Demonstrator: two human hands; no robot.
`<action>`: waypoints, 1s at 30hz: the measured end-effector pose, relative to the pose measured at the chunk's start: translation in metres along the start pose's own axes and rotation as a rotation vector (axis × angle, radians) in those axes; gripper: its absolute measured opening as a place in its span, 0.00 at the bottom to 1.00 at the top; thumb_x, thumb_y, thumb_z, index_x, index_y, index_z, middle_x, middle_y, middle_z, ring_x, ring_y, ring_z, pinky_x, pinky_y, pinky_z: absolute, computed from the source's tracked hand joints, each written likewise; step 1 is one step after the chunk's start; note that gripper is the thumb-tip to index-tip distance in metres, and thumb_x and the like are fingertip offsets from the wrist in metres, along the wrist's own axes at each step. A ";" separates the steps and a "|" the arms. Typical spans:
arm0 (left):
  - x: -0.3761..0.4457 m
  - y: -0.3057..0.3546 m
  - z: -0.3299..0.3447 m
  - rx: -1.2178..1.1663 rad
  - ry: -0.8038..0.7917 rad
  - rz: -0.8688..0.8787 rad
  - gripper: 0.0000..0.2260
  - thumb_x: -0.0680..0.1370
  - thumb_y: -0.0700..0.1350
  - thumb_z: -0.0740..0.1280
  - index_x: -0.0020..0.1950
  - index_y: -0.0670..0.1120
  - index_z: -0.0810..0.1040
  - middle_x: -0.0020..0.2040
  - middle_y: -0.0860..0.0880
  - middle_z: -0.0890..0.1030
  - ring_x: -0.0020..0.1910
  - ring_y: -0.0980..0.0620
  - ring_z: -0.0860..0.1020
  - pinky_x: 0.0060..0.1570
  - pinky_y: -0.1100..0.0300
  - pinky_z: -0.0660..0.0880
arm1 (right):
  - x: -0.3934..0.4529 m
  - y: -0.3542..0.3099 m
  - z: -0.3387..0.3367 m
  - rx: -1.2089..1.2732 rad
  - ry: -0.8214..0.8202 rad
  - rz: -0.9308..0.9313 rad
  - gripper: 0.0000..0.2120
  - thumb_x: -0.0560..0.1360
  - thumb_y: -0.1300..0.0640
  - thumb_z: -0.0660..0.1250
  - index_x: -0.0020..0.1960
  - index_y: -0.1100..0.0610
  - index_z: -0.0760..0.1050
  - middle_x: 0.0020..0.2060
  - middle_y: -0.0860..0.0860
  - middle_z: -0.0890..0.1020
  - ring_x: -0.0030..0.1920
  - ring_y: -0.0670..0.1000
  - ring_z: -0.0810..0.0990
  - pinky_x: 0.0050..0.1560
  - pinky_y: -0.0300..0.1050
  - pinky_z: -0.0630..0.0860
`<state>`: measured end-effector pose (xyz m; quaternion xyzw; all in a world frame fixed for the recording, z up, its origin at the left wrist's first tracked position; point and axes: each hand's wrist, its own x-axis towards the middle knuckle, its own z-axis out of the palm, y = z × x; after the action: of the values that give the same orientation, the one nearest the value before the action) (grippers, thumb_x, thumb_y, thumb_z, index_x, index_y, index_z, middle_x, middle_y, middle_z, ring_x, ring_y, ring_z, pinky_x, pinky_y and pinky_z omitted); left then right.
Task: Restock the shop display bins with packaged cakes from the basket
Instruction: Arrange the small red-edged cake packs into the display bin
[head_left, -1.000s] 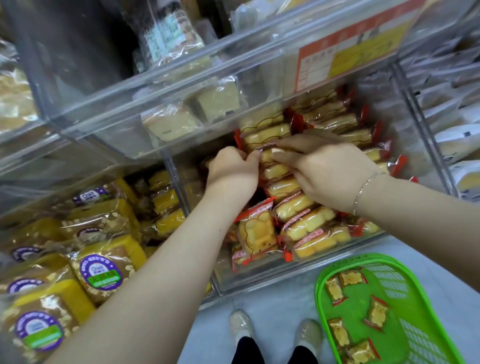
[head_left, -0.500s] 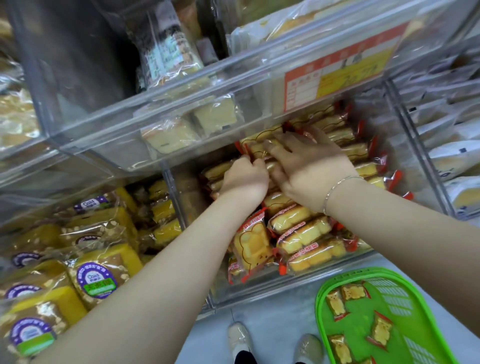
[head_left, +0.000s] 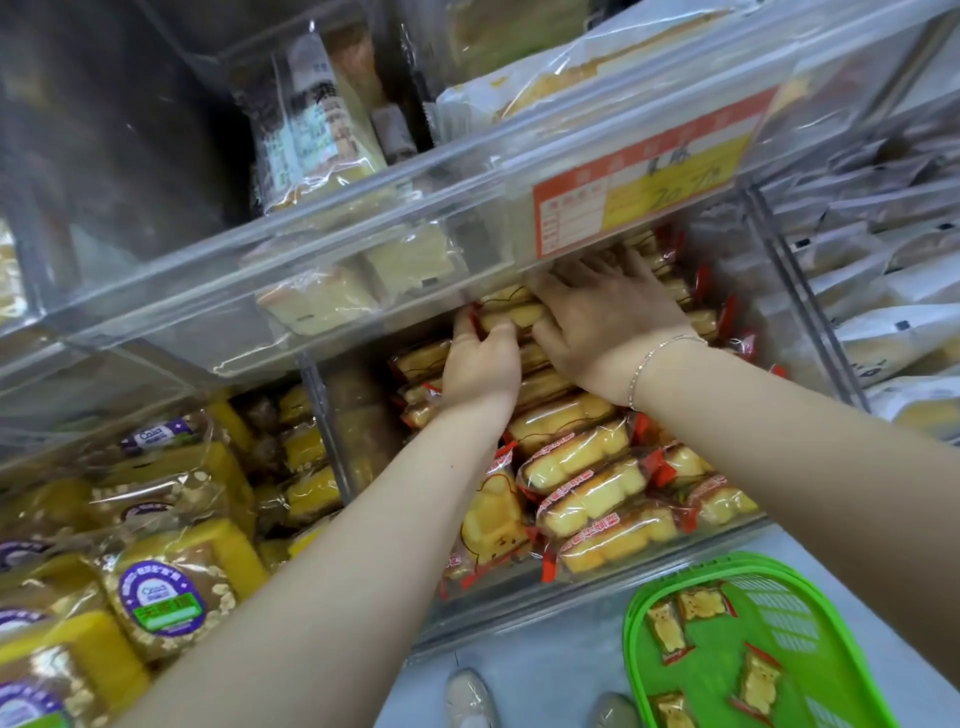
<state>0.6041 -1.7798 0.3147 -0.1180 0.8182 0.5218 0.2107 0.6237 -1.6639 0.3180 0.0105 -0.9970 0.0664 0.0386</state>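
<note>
left hand (head_left: 480, 366) pinches a packaged cake (head_left: 511, 317) | right hand (head_left: 605, 322) flat just beside, holding nothing | advice: seat it upright, level the row

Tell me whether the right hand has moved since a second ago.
Yes. The right hand has pushed deeper into the bin, its fingertips now under the orange price label.

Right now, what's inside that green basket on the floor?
The green basket holds a few red-edged packaged cakes lying loose on its bottom. Its lower right part runs out of frame, so any more there can't be seen.
</note>
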 end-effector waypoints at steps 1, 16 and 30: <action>0.001 0.000 -0.001 0.002 -0.027 0.007 0.25 0.78 0.55 0.57 0.75 0.57 0.60 0.70 0.47 0.71 0.68 0.42 0.68 0.69 0.45 0.63 | 0.000 0.002 0.001 0.014 -0.006 0.009 0.24 0.76 0.49 0.54 0.72 0.52 0.63 0.69 0.54 0.69 0.69 0.56 0.65 0.71 0.53 0.51; -0.075 -0.029 -0.035 0.550 -0.157 0.309 0.31 0.79 0.58 0.60 0.77 0.60 0.47 0.53 0.60 0.72 0.44 0.69 0.74 0.43 0.73 0.70 | -0.105 0.043 -0.027 0.181 -0.215 0.048 0.24 0.72 0.59 0.66 0.68 0.56 0.70 0.60 0.58 0.73 0.60 0.61 0.73 0.61 0.56 0.72; -0.081 -0.042 -0.076 1.153 -0.184 0.614 0.23 0.77 0.56 0.65 0.69 0.55 0.63 0.64 0.55 0.70 0.59 0.53 0.74 0.51 0.60 0.74 | -0.124 0.013 -0.017 0.208 -0.025 0.155 0.20 0.71 0.63 0.67 0.63 0.57 0.75 0.63 0.60 0.73 0.64 0.63 0.71 0.65 0.61 0.65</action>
<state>0.6756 -1.8687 0.3468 0.2975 0.9417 0.0441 0.1510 0.7484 -1.6470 0.3236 -0.0617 -0.9830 0.1720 0.0193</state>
